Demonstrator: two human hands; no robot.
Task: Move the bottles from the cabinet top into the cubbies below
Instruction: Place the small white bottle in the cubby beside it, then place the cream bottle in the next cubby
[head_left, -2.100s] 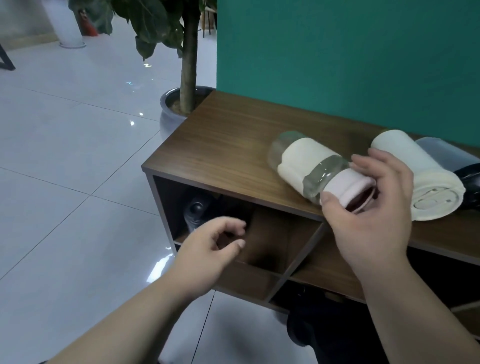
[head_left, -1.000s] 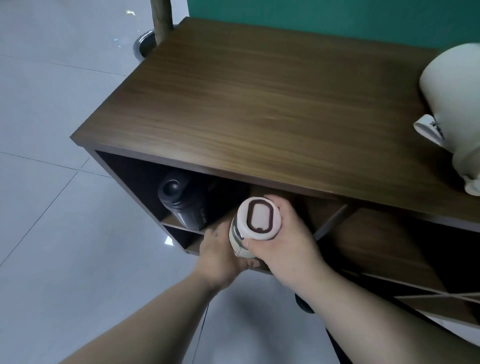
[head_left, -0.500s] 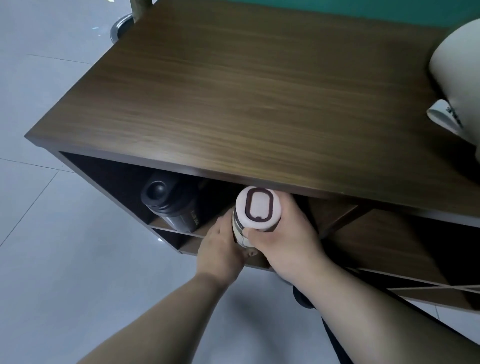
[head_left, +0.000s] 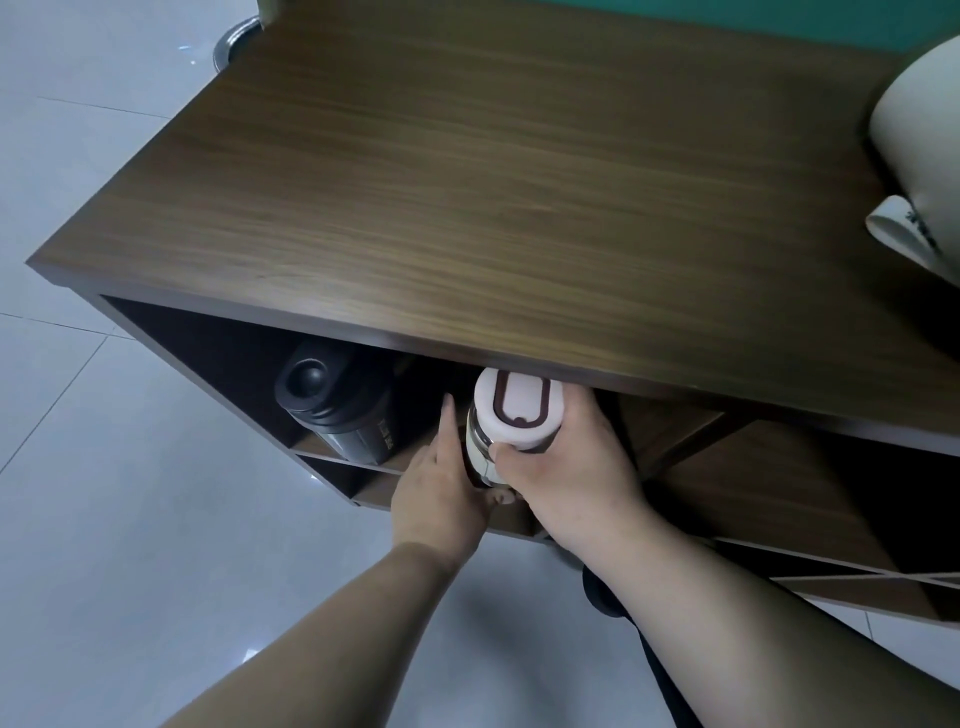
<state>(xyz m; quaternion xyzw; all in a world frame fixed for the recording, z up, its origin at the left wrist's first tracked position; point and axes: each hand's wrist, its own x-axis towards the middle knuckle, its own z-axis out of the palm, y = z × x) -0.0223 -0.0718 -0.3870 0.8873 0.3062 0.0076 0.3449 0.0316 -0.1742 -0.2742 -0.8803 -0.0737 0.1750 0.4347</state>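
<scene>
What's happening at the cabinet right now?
A person is putting a pink-capped bottle into the top left cubby, next to a black bottle already inside. The right hand grips it near the cap; the left hand steadies its side. One cream bottle remains on the cabinet top.

Pink-capped bottle (head_left: 511, 423) between both hands at cubby (head_left: 415, 410) mouth

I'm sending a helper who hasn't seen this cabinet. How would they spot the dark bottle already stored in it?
Find the wooden cabinet and look under its top at the upper-left cubby. The dark bottle lies tilted there, left of both hands. Unlike the pale bottle being held, it is black with a round domed cap.
</scene>
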